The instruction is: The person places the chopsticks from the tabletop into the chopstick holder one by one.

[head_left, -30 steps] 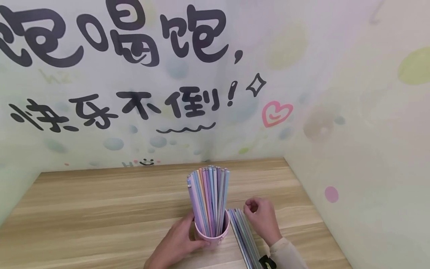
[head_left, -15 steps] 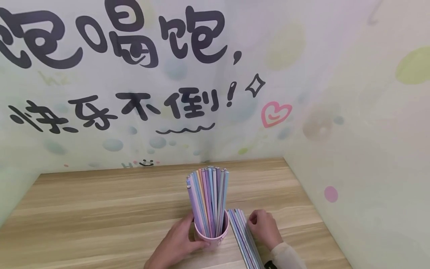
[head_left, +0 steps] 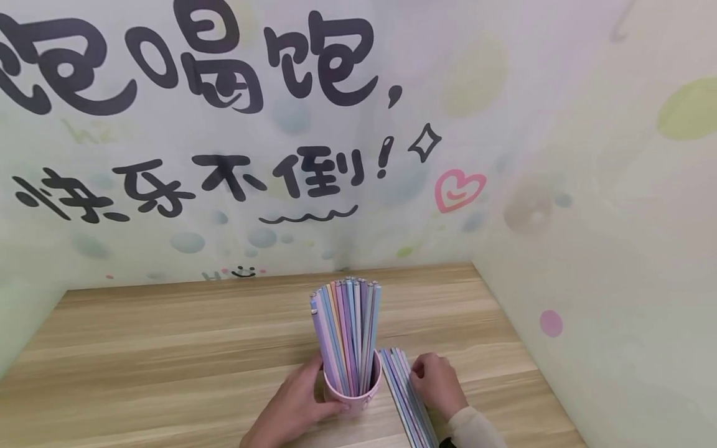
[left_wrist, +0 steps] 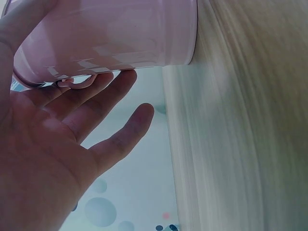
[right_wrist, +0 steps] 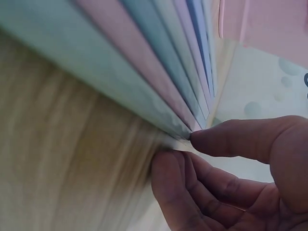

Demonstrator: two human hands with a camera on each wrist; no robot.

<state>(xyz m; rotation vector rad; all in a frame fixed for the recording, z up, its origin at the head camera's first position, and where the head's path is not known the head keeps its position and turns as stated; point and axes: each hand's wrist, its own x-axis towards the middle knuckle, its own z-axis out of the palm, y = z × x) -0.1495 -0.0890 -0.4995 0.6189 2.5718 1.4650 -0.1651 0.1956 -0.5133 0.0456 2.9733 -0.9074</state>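
Near the table's front stands a pink cup [head_left: 351,404] filled with upright pastel sticks that look like pencils [head_left: 348,336]. My left hand [head_left: 298,398] grips the cup from its left side. In the left wrist view the thumb lies along the cup [left_wrist: 115,33] and several fingertips touch its far side, with the little finger apart. A flat row of pastel pencils [head_left: 404,392] lies right of the cup. My right hand [head_left: 439,382] is at its right edge. In the right wrist view its thumb and curled index finger pinch the tip of the outermost green pencil [right_wrist: 115,82].
A wood-grain table [head_left: 168,361] carries everything. Behind it rises a white back wall [head_left: 291,242] with black lettering and a pink heart. The right wall [head_left: 622,298] closes off that side.
My right hand has come down from just above the pencil row to its right edge and drawn its fingers in. The left hand and the cup stay in place.
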